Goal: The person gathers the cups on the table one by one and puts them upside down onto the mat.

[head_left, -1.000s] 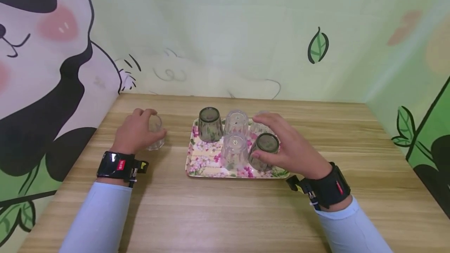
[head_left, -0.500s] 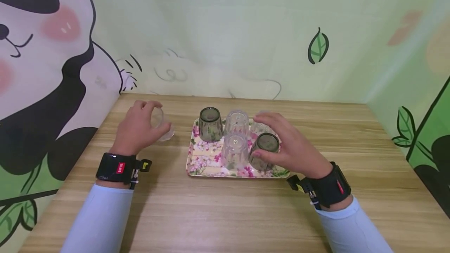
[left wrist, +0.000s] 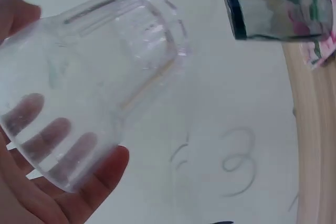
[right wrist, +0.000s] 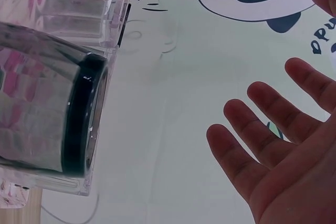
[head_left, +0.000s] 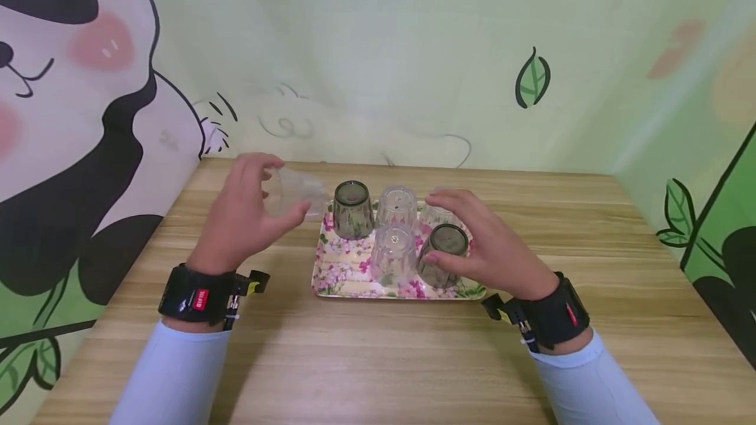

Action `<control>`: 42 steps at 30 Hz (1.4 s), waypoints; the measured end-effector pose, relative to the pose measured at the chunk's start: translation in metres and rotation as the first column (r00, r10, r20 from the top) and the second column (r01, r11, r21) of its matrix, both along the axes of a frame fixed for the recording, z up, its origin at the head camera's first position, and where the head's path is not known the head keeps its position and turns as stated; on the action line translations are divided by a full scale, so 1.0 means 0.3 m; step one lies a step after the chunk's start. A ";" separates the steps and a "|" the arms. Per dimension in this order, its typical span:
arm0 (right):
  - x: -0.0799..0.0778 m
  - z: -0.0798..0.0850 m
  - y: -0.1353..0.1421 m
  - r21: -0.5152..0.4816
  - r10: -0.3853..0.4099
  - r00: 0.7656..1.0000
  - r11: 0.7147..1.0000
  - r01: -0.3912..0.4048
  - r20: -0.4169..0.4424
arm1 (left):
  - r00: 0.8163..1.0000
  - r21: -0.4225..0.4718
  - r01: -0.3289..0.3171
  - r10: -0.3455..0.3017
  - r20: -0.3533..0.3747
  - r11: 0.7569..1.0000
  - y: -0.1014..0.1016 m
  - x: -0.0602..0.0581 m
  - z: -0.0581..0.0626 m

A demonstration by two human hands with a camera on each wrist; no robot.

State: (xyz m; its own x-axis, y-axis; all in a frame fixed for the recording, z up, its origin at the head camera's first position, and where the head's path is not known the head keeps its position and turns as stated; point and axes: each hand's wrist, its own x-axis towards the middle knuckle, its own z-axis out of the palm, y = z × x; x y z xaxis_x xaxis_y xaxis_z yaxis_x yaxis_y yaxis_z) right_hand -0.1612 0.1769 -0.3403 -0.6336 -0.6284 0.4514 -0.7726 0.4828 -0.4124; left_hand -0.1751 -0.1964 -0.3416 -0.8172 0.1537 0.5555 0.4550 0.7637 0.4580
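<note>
My left hand point(head_left: 239, 212) holds a clear glass point(head_left: 301, 194) between thumb and fingers, lifted and tilted just left of the tray's back corner. In the left wrist view the fingers curl round the wide end of this clear glass point(left wrist: 89, 77), while its other end points away from the palm. My right hand point(head_left: 490, 248) is spread above the tray's right side, near a smoky grey glass point(head_left: 444, 258) that stands upside down. The right wrist view shows this right hand point(right wrist: 283, 145) with fingers apart and a gap to the grey glass point(right wrist: 42, 108).
A flowered tray point(head_left: 339, 281) lies on the wooden table point(head_left: 378, 359). On it stand another smoky grey glass point(head_left: 353, 212) at the back left and clear glasses point(head_left: 394, 258), all upside down. A printed cloth wall point(head_left: 378, 71) rises behind the table.
My left hand has raised the clear glass off the table, tipped it over sideways and carried it right, towards the tray. My right hand has stayed in place.
</note>
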 end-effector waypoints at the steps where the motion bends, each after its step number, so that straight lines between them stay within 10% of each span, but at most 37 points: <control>1: 0.000 0.002 0.000 -0.002 0.002 1.000 1.000 -0.002 0.001 | 1.000 0.015 0.012 -0.012 -0.023 1.000 0.008 0.005 0.007; 20: -0.001 0.008 -0.002 -0.005 0.003 1.000 1.000 -0.003 -0.014 | 0.956 0.076 0.189 -0.166 -0.241 0.979 0.090 0.072 0.060; 34: 0.011 0.006 -0.008 -0.005 0.008 1.000 1.000 -0.008 -0.027 | 0.930 0.170 0.362 -0.342 -0.137 0.917 0.191 0.115 0.078; 42: 0.023 0.012 -0.016 -0.013 0.027 0.999 1.000 -0.027 -0.028 | 0.866 0.146 0.466 -0.417 -0.276 0.873 0.243 0.120 0.063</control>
